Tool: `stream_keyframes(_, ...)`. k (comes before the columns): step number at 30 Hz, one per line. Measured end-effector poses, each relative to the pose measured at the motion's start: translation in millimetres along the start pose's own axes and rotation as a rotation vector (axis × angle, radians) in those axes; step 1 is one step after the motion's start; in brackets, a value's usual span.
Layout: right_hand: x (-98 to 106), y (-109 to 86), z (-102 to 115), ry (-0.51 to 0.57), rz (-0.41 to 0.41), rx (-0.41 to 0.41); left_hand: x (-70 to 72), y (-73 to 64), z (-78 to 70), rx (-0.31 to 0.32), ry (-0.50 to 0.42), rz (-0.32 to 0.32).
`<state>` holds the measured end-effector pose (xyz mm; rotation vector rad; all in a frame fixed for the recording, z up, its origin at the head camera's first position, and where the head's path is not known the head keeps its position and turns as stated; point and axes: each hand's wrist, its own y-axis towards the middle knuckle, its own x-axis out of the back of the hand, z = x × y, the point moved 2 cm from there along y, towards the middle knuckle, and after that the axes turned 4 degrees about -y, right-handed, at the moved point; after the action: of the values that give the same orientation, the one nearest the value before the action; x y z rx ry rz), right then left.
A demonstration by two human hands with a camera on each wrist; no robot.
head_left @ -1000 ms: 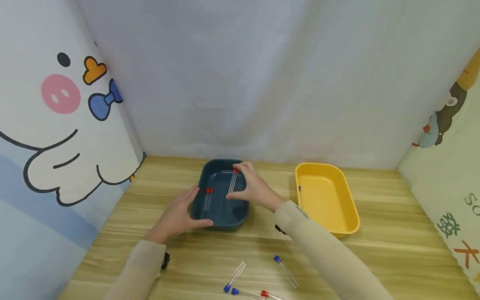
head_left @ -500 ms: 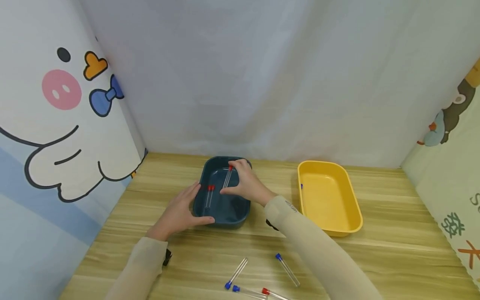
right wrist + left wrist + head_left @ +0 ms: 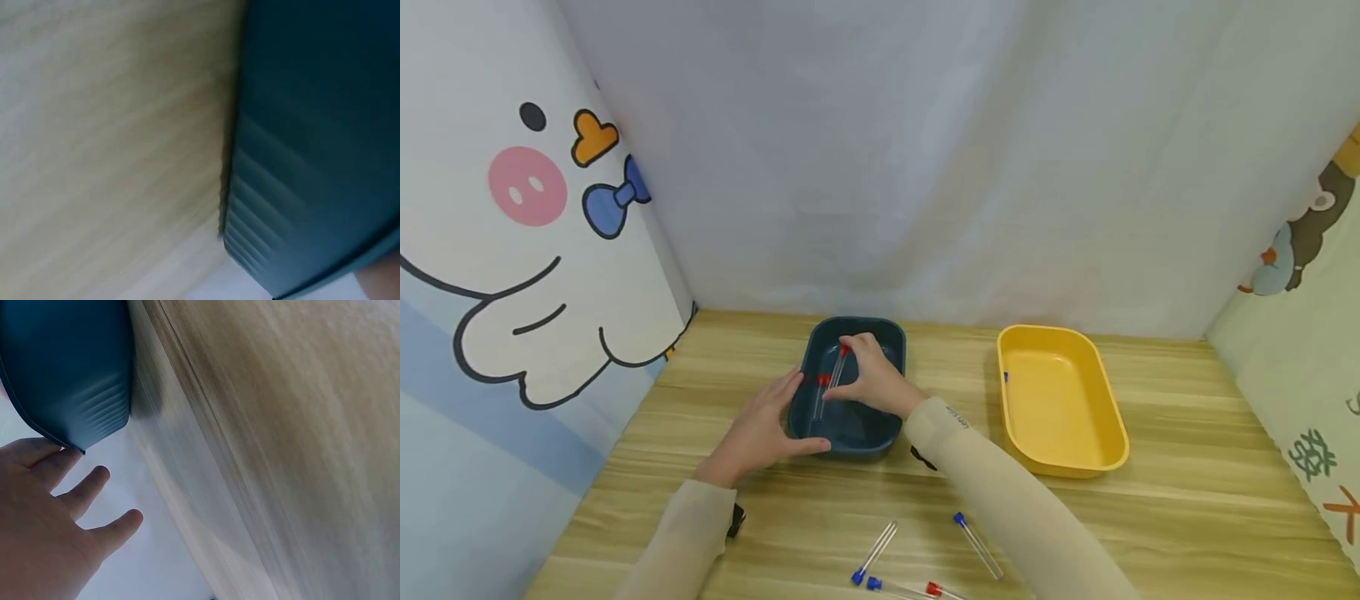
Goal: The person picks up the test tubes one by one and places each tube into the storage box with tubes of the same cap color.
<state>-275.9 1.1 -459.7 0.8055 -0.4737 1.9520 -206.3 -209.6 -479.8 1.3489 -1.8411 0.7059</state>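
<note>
In the head view, my right hand (image 3: 876,382) reaches inside the dark teal tray (image 3: 880,429), pinching a clear test tube with a red cap (image 3: 843,351) between thumb and fingers. The tube slants close over other red-capped test tubes (image 3: 822,380) lying along the tray's left side. My left hand (image 3: 760,437) spreads at the tray's left front corner, fingertips on the left rim and thumb along the front rim. The left wrist view has this hand (image 3: 56,512) with its fingers extended and some of them touching the rim. The right wrist view mostly has the tray's outer wall (image 3: 312,156).
A yellow tray (image 3: 1063,417) stands to the right, with a blue cap (image 3: 1006,377) showing at its left wall. Nearer on the wooden table (image 3: 790,533) lie blue-capped test tubes (image 3: 874,552) and a red-capped one (image 3: 934,589). A pale curtain (image 3: 880,167) rises behind.
My right hand has carried the red-capped test tube leftward and lower within the teal tray, toward the tubes lying there. My left hand stays at the tray's corner.
</note>
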Motion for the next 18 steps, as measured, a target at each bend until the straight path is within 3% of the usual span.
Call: stream_keyframes(18, -20, 5.6, -1, -0.12, 0.067, -0.04, -1.2, -0.8, 1.4, -0.017, -0.004, -0.026)
